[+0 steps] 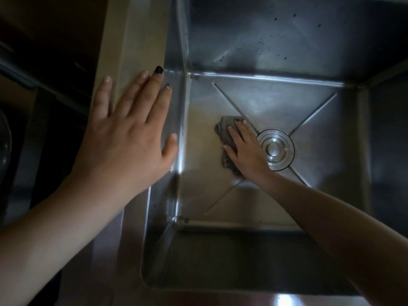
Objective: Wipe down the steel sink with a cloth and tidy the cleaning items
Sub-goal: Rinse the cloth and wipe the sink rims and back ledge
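Observation:
A deep steel sink [287, 102] fills the middle and right of the head view. On its floor, left of the round drain [274, 149], lies a folded grey cloth [226, 129]. My right hand [245, 146] presses flat on the cloth with straight fingers, the arm reaching down from the lower right. My left hand [130, 133] rests flat with spread fingers on the sink's left rim [141, 51]. Most of the cloth is hidden under my right hand.
Dark specks dot the sink's far wall [276, 40]. Embossed diagonal creases run from the drain to the floor's corners. A pale counter strip borders the sink on the left, with dark space [44, 62] beyond it. The near steel rim [242, 299] crosses the bottom.

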Demonstrator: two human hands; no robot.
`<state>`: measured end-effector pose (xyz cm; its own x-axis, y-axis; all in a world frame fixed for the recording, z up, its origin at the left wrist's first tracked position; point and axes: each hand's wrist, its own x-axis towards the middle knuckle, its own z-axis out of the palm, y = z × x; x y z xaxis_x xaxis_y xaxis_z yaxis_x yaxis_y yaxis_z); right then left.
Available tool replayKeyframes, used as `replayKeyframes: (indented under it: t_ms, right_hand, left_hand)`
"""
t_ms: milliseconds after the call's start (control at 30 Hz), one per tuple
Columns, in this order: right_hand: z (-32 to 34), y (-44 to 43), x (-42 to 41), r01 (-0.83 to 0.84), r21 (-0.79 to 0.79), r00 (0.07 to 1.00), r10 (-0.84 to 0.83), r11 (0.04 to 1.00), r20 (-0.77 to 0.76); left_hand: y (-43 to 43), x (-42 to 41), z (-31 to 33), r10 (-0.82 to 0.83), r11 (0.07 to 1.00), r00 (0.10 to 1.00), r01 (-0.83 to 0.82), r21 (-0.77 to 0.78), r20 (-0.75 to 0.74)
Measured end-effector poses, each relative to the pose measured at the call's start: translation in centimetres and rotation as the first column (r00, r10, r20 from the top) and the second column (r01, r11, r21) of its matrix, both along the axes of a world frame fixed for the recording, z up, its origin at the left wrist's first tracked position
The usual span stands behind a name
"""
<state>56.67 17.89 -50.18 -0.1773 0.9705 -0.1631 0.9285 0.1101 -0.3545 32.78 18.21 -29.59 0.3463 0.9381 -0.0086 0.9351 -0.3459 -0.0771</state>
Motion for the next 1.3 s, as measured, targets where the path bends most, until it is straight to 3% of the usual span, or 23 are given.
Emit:
replayKeyframes:
  t_ms: [300,800,1000,1300]
  right_hand:
    - [0.1,-6.9,-2.0,0.027,-0.101,0.999,-0.023,0.995,0.042]
    - [0.5,-1.1,-4.3,0.095,-0.069,0.994,-0.090,0.993,0.061]
    - [2.1,-1.6,-4.6,0.129,-0.187,0.988,-0.109,0.974,0.113]
    - [6.0,-1.6,-4.1,0.217,-0.387,0.973,-0.230,0.896,0.013]
  left_hand:
    - [0.0,0.0,0.1,0.006,1.000,1.000,-0.006,-0.007,0.012]
    - [0.0,0.0,0.1,0.013,1.000,0.999,-0.014,-0.019,-0.030]
    - [0.0,0.2,0.4,0.027,0.998,0.999,-0.030,-0.048,-0.046]
    - [0.2,0.2,0.7,0.036,0.997,0.999,-0.036,-0.069,0.001]
